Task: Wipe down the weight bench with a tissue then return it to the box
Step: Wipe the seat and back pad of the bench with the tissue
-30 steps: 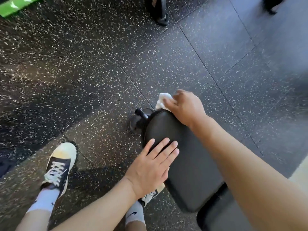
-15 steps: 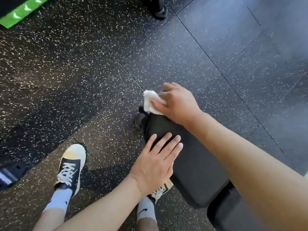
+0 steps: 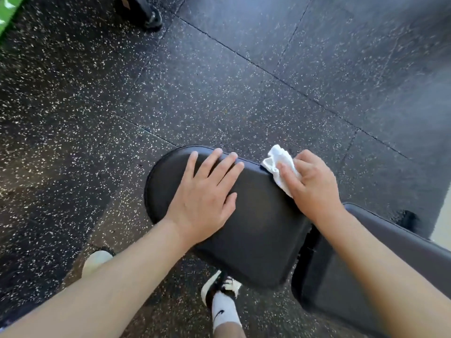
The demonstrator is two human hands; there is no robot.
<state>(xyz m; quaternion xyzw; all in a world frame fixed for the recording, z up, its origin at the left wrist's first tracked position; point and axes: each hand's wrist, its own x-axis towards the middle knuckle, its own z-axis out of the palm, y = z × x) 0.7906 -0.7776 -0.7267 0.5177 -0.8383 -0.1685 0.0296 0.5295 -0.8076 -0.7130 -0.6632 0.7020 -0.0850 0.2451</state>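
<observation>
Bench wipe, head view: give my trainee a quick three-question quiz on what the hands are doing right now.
1. True or false: the left hand lies flat on the seat pad.
2. Which hand holds the tissue? A) left B) right C) both
3. Fill in: the tissue is at the pad's ____ edge, away from the person.

Key: 1 true; 2 B, the right hand; 3 far.

black swoosh logo on white sock (image 3: pixel 220 313)
</observation>
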